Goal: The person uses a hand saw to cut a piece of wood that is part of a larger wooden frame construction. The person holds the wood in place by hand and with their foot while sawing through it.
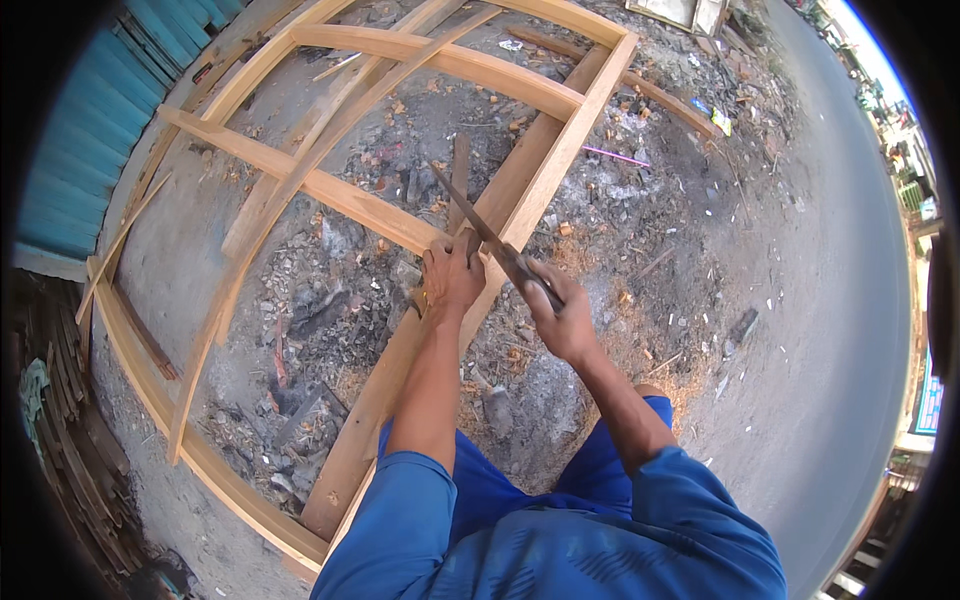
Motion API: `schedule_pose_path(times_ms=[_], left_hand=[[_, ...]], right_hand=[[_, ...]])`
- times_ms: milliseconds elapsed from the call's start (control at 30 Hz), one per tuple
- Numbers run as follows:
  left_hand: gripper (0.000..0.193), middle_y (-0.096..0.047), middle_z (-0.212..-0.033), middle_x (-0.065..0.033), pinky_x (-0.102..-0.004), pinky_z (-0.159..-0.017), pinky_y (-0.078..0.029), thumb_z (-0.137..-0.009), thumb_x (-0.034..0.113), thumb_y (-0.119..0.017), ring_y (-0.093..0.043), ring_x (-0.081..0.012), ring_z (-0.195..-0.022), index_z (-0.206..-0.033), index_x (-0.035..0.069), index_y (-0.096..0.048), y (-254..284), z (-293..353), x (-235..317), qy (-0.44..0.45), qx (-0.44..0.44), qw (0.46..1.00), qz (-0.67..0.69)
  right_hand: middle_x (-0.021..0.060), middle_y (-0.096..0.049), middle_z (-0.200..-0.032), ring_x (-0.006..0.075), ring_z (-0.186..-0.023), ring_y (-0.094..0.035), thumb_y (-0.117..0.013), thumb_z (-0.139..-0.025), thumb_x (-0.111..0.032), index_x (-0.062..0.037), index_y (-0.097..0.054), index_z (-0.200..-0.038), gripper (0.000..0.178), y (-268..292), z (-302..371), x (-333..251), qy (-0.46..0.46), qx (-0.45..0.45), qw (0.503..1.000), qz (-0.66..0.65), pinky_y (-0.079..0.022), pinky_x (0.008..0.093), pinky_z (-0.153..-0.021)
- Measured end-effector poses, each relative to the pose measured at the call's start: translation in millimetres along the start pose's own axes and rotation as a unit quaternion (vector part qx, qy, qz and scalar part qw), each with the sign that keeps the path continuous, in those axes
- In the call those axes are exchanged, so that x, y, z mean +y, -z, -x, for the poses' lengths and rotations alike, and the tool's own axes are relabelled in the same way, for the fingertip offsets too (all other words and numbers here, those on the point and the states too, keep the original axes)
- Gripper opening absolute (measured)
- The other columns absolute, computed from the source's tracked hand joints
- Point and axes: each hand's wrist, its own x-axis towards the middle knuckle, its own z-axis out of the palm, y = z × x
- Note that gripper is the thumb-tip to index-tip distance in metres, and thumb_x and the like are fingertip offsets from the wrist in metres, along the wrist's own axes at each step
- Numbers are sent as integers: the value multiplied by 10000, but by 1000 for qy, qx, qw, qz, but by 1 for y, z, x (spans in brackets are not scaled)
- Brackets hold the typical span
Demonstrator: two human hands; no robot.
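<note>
A large pale wooden frame [562, 158] of long rails and crosspieces lies in front of me. My left hand [452, 278] is closed over the end of a crosspiece [370, 207], where it meets the long right-hand rail. The wood right under its fingers is partly hidden. In my right hand [563, 318] is a handsaw [490, 238], gripped by its handle. Its dark, narrow blade slants up and left across the rail beside my left hand, with its tip above the ground inside the frame. Whether the teeth touch the wood I cannot tell.
A long loose strip [330, 140] lies across the frame, and a darker plank [375, 420] runs under its right side. Rubble and wood chips cover the ground. Blue corrugated sheeting [85, 140] and stacked old boards [75, 440] stand left; a paved road [850, 300] runs right.
</note>
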Motion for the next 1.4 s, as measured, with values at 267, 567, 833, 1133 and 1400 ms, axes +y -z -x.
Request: schedule_pose_path(times_ms=[267,567,833,1133,1400], left_hand=[[431,-538,-1140,-191,-536,-902,-481,-891,239,-662,-544,-414,-1065,-1315,194,-609,18,14,-17,6,-17,1000,-10],[357,-549,-1119,-141,-512,-930,-460,-858,237,-683,-541,-373,-1081,-1212,212,-644,-3,7,-22,-3,15,1000,-12],[369,-547,-1137,-177,-510,-917,-488,-898,224,-656,-550,-404,-1075,-1267,212,-648,28,14,-14,26,-29,999,-22],[467,-556,-1077,-176,-511,-910,-481,-913,225,-625,-554,-410,-1026,-1375,292,-614,19,10,-15,17,-45,998,-38],[478,-546,-1081,-180,-516,-908,-480,-907,235,-632,-557,-413,-1015,-1379,307,-607,5,0,15,-15,-15,1000,1]], right_hand=[[244,-711,-1168,273,-1079,-717,-615,-990,-116,57,-606,-1335,387,-25,19,-2,58,14,998,24,-531,355,-944],[278,-672,-1263,402,-1200,-653,-581,-993,-163,48,-618,-1329,398,-15,-19,-22,58,-24,998,27,-500,390,-1028],[254,-674,-1297,320,-1212,-666,-563,-1014,-117,53,-614,-1342,373,2,50,-7,23,-13,999,23,-491,369,-1035],[246,-655,-1342,328,-1199,-670,-584,-1001,-131,57,-605,-1354,400,28,76,-17,24,-49,998,21,-490,380,-1047],[262,-677,-1279,324,-1195,-675,-569,-986,-112,43,-614,-1344,393,-31,-57,-2,56,19,998,20,-488,360,-1044]])
